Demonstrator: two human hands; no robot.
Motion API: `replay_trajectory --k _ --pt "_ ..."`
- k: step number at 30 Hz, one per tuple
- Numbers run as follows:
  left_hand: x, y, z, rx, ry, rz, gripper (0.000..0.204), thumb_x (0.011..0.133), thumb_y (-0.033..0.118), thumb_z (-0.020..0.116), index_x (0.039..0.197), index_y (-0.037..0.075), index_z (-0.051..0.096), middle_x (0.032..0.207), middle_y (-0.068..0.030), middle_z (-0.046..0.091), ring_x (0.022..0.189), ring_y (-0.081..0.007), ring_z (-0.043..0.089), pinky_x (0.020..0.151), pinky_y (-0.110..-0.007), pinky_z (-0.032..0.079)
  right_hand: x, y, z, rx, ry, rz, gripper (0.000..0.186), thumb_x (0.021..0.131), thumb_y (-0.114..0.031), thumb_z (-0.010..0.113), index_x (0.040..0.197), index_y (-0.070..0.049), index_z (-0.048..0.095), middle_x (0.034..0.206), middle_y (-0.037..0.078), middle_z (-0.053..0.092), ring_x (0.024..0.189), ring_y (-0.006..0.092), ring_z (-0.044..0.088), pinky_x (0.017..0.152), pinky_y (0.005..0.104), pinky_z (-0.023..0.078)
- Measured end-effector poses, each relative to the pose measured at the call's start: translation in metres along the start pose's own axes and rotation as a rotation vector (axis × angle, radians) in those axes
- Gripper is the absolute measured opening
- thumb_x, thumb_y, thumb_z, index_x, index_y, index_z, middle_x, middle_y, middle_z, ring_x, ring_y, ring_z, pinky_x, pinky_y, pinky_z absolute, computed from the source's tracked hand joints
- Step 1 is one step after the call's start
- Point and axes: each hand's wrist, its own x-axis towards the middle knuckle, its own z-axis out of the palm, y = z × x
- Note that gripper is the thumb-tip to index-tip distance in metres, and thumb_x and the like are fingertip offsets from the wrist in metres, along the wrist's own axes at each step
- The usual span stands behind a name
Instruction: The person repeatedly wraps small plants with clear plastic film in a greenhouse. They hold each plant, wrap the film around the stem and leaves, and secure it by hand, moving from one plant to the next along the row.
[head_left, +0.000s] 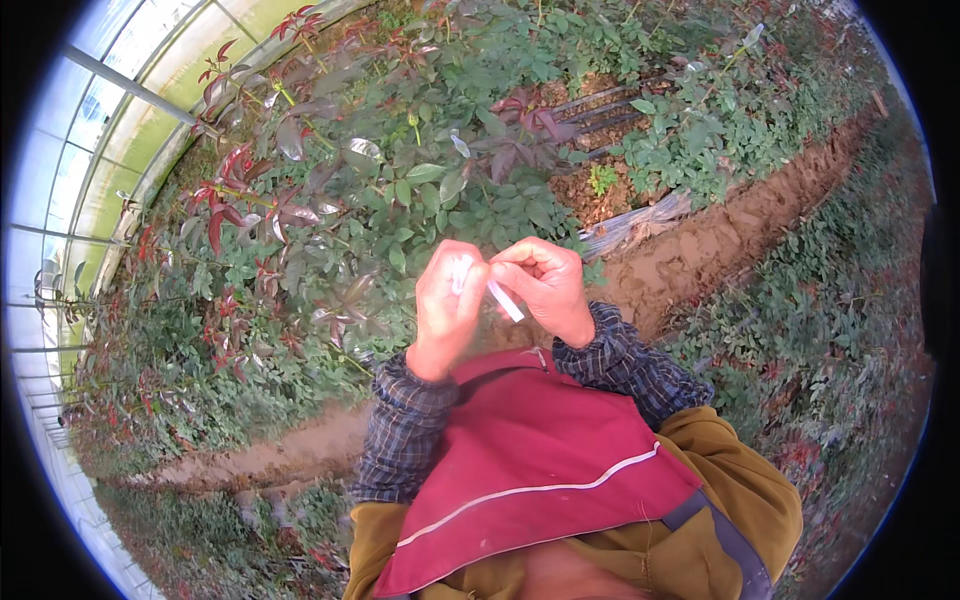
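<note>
My left hand and my right hand meet in front of my chest, both closed with their fingertips together. A narrow white strip slants down from the pinched fingers of my right hand, its lower end free. A small crumpled piece of whitish, film-like material is tucked in my left hand; its exact kind I cannot make out. Beyond the hands, leafy rose-like plants with green and dark red leaves grow thickly. Some shoot tips carry small clear or whitish covers.
A bare soil path runs between the plant rows. Thin dark pipes and a sheet of plastic film lie along the bed. Curved greenhouse framing rises at the left. More plants stand to the right.
</note>
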Motion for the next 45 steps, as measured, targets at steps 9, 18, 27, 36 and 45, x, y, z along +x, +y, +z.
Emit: replay_trajectory --k 9,18,27,36,45 --pt "0.001 -0.014 0.019 -0.343 0.063 -0.31 0.023 0.097 0.029 0.049 0.093 0.007 0.054 0.066 0.0069 0.042 0.051 -0.0005 0.033 0.043 -0.016 0.024 0.023 0.007 -0.015 -0.156 -0.208 0.025 0.031 0.097 -0.03 0.047 0.084 -0.003 0.049 0.06 0.002 0.055 0.046 0.0083 0.054 0.041 0.0223 0.042" --pt "-0.005 -0.017 0.012 -0.65 0.23 -0.275 0.025 0.094 0.03 0.054 0.088 0.007 0.049 0.081 -0.002 0.051 0.047 -0.0043 0.036 0.038 -0.019 0.024 0.036 0.023 0.004 -0.188 -0.156 -0.061 0.039 0.097 -0.029 0.047 0.068 -0.003 0.046 0.051 0.002 0.049 0.041 0.0079 0.048 0.038 0.0243 0.035" --pt "-0.003 -0.045 -0.005 -1.035 0.303 -0.494 0.018 0.096 0.029 0.05 0.094 0.012 0.048 0.076 0.0 0.05 0.044 -0.0039 0.034 0.034 -0.018 0.025 0.067 0.045 0.019 -0.319 -0.075 -0.217 0.031 0.095 -0.027 0.054 0.074 -0.004 0.051 0.061 -0.004 0.046 0.054 0.0013 0.041 0.046 0.0202 0.033" --pt "0.07 -0.089 -0.068 -0.799 -0.132 -0.783 0.023 0.089 0.01 0.061 0.11 0.005 0.054 0.08 0.0008 0.053 0.05 -0.0002 0.034 0.037 -0.014 0.022 0.151 0.06 0.026 0.012 -0.037 0.048 0.034 0.095 -0.032 0.053 0.072 -0.007 0.048 0.061 -0.002 0.048 0.046 0.0034 0.037 0.04 0.0201 0.027" --pt "0.152 -0.128 -0.061 -1.029 -0.005 -0.747 0.018 0.092 0.023 0.057 0.093 0.006 0.052 0.071 0.003 0.049 0.045 -0.0038 0.033 0.033 -0.018 0.026 0.224 0.061 0.008 0.562 -0.116 0.297 0.03 0.096 -0.032 0.049 0.075 -0.011 0.047 0.064 -0.004 0.044 0.051 0.0066 0.038 0.043 0.021 0.031"
